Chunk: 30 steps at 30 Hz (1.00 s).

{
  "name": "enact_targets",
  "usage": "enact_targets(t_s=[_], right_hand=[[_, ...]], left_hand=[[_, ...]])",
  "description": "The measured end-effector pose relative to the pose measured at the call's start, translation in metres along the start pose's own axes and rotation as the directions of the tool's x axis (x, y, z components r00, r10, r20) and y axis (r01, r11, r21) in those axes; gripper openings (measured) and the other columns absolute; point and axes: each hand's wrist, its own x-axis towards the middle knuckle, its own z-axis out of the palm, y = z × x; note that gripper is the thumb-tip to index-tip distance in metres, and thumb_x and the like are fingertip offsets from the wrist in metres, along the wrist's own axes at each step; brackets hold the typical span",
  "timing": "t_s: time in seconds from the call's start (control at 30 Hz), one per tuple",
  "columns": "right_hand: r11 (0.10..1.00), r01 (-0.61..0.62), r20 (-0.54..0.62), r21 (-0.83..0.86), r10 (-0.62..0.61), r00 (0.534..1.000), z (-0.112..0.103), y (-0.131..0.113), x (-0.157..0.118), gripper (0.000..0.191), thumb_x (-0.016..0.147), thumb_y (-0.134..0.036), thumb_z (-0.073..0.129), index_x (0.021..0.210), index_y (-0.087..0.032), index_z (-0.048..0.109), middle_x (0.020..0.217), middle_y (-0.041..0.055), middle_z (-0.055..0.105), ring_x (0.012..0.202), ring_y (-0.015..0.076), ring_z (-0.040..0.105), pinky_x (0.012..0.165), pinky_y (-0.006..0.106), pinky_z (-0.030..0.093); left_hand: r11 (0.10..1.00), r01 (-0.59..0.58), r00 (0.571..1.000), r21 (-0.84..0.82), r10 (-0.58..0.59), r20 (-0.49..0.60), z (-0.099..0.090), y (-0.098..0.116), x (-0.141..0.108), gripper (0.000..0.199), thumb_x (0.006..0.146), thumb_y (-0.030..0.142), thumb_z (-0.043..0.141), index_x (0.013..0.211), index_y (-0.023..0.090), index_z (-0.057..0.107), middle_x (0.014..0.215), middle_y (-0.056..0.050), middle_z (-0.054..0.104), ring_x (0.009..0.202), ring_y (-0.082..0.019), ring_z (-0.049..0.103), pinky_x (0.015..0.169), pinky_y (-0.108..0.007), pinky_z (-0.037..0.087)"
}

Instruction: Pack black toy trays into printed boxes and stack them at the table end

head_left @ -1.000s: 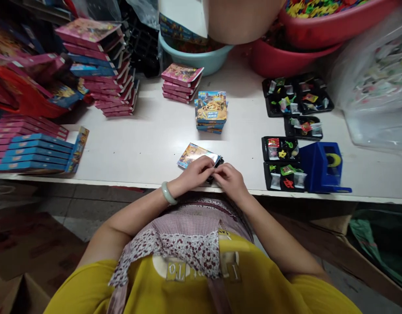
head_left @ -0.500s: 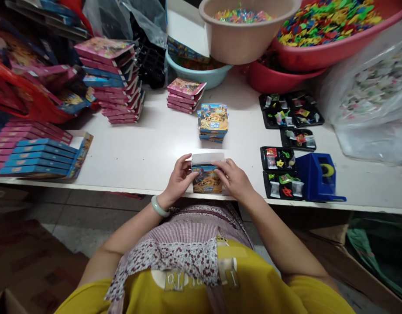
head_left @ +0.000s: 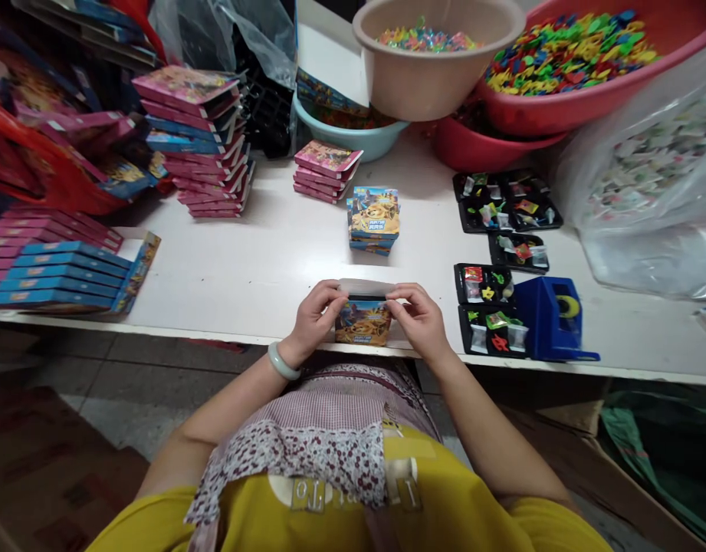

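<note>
Since a moment ago, the white flap that stood open above the small printed box (head_left: 363, 320) has come down, and both your hands have shifted up to the box's top corners. Your left hand (head_left: 316, 317) has its grip closed on the left side of the box, thumb and fingertips pinching the upper left corner. Your right hand (head_left: 418, 318) grasps the right side the same way, fingers on the upper right corner. You hold the box upright, its orange and blue picture facing you, at the near edge of the white worktop (head_left: 261, 261), straight in front of your body. A pale green bangle (head_left: 281, 362) sits on your left wrist.

Beyond the box, near the middle of the worktop, stands a short stack of matching blue boxes (head_left: 373, 218), and behind that a stack of pink flat boxes (head_left: 326, 170). To your right lie black trays (head_left: 490, 305) holding small coloured toys in clear bags, with a blue tape dispenser (head_left: 553, 318) just beside the nearest trays. At the far side stand a beige basin (head_left: 433, 54) and a red basin (head_left: 565, 77), both holding bright plastic pieces. To your left lie flat stacks of blue and pink boxes (head_left: 59, 268).
</note>
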Motion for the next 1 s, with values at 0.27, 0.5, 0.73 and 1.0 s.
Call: enact_targets(t_s=[0.27,0.5,0.73,1.0], right_hand=[[0.98,0.183,0.191,-0.081,-0.164,0.968,-0.012,-0.018,0.004,0.01,0.086,-0.033,0.066,0.087,-0.024,0.064,0.096,0.0042,0.064,0.089,0.0169,0.062,0.064,0.027,0.057],[0.973,0.154,0.138,-0.173,-0.131,0.982,-0.005,-0.03,0.0,0.006,0.087,-0.028,0.064,0.088,-0.023,0.063,0.086,0.0019,0.066,0.078,0.0152,0.063,0.055,0.024,0.054],[0.937,0.276,0.181,-0.216,-0.239,0.954,-0.012,-0.034,-0.006,0.006,0.091,-0.024,0.061,0.091,-0.024,0.067,0.091,0.0035,0.07,0.085,0.0171,0.068,0.064,0.028,0.058],[0.882,0.416,0.203,-0.219,-0.376,0.904,-0.014,-0.018,-0.028,0.022,0.092,-0.021,0.06,0.111,-0.03,0.067,0.113,0.0061,0.071,0.1,0.0195,0.069,0.081,0.039,0.061]], left_hand=[[0.993,-0.046,0.981,-0.108,0.065,0.183,-0.011,0.009,0.008,0.016,0.088,0.028,0.067,0.102,0.02,0.068,0.098,-0.006,0.072,0.094,-0.016,0.068,0.083,-0.033,0.056],[0.995,-0.079,0.989,0.06,0.071,0.132,-0.001,0.028,0.014,0.01,0.092,0.024,0.06,0.084,0.018,0.061,0.079,-0.002,0.063,0.072,-0.011,0.059,0.065,-0.025,0.05],[0.934,-0.353,0.899,0.063,0.319,0.3,-0.015,0.022,0.013,0.009,0.095,0.024,0.056,0.099,0.018,0.061,0.093,-0.006,0.066,0.086,-0.014,0.064,0.073,-0.028,0.056],[0.925,-0.378,0.866,0.048,0.334,0.372,-0.027,0.019,-0.002,0.03,0.091,0.017,0.06,0.12,0.025,0.058,0.11,-0.007,0.067,0.098,-0.016,0.066,0.078,-0.031,0.06]])
